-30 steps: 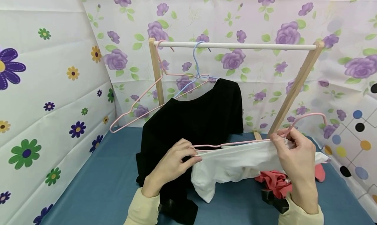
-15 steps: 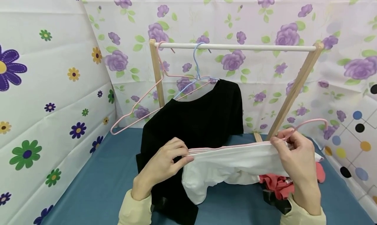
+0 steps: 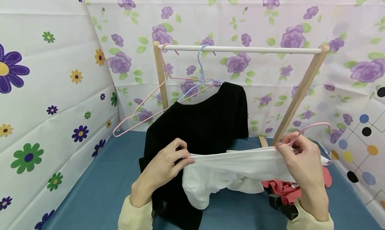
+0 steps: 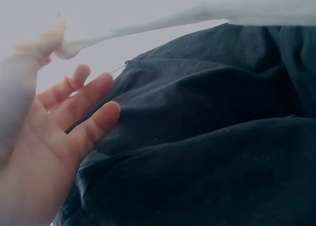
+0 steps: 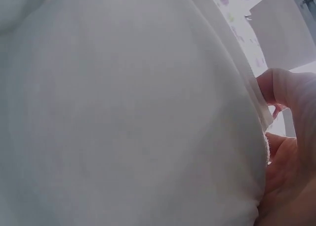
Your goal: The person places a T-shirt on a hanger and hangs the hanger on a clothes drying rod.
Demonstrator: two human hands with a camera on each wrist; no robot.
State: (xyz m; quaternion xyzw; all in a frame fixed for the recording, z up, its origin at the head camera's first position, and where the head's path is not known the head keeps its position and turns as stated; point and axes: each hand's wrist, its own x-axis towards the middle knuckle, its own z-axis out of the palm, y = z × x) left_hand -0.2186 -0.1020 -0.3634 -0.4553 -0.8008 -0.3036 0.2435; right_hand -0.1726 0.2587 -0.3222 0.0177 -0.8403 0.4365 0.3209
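Note:
In the head view a white garment (image 3: pixel 231 168) hangs stretched between both hands above the table. My left hand (image 3: pixel 162 168) pinches its top edge at the left end between thumb and fingers; the left wrist view shows the other fingers (image 4: pixel 94 95) spread loosely. With my right hand (image 3: pixel 306 171) I grip the garment's right part together with a pink hanger (image 3: pixel 318 124), whose hook sticks out above the knuckles. The hanger's bar is mostly hidden behind the cloth. White fabric (image 5: pixel 133 97) fills most of the right wrist view, my thumb and fingers at its edge.
Behind stands a wooden rack with a white rail (image 3: pixel 255 49). A bare pink hanger (image 3: pixel 135 114) and a blue hanger (image 3: pixel 201 64) bearing a black T-shirt (image 3: pixel 207 119) hang from it. Red cloth (image 3: pixel 282 190) lies on the blue table (image 3: pixel 90 190) near my right wrist.
My left hand has shifted left along with the garment's left end, drawing the top edge straighter. The hanger's bar, visible along that edge before, is now largely covered; its hook has tipped lower.

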